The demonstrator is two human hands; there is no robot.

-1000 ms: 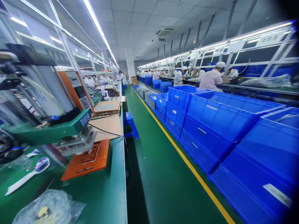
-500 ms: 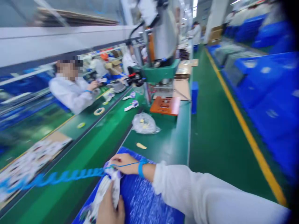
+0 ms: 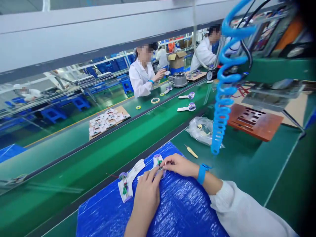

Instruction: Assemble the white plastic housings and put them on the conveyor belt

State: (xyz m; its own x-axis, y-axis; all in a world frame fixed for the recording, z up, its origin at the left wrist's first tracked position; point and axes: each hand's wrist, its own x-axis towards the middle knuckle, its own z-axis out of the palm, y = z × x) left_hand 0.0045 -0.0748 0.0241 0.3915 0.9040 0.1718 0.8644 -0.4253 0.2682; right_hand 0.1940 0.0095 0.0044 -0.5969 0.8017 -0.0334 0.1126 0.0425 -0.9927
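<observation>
Lying on a blue plastic-covered mat [image 3: 182,200] is a white handle-shaped plastic housing [image 3: 156,161] with purple edges and green wiring in its head. My left hand [image 3: 147,189] rests over its handle and holds it, fingers together; much of the handle is hidden beneath. At the head, my right hand [image 3: 179,164] pinches thumb and fingertips together by the wiring; what is between them is too small to make out. A blue wristband [image 3: 202,173] circles my right wrist. To the left of my left hand lies a second white housing [image 3: 126,186], its wiring exposed.
A blue coiled cord [image 3: 221,108] hangs before a machine with an orange fixture plate [image 3: 256,120]. A clear bag [image 3: 201,128] and a cream-coloured tool [image 3: 192,152] lie beyond my hands. Housings ride the green conveyor [image 3: 138,128]. A co-worker [image 3: 143,75] sits across it.
My view has swung left. The coiled cord, earlier stretched left across the conveyor, now hangs at the right. My right hand stays by the housing's head, and my left hand lies over the handle.
</observation>
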